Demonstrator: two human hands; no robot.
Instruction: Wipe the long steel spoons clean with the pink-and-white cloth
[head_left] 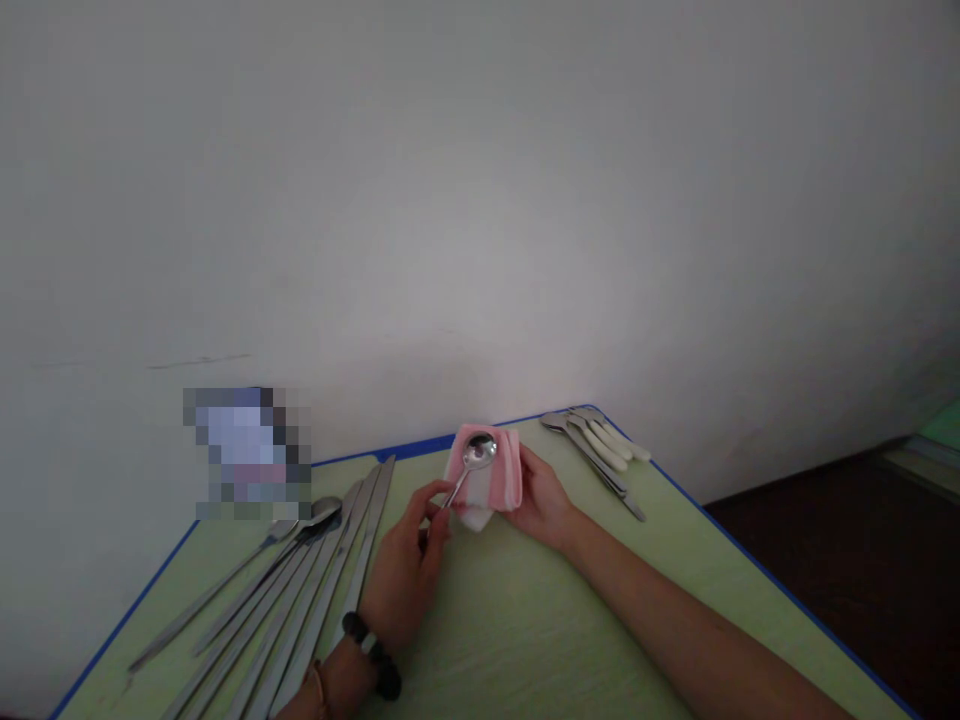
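Your green desk (525,620) spans the lower frame beneath a wall (480,200); your left grip (407,555) holds a spoon (478,450), right grip (546,508) a cloth (504,485).

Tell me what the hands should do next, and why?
Perhaps fold the striped cloth over the spoon: the left hand holds it with its bowl uncovered, over the cloth that the right hand supports.

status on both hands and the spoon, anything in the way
Left hand gripping spoon by handle. Right hand holding folded pink-and-white cloth behind spoon. Nothing covering spoon's bowl; other cutlery lies on both sides.
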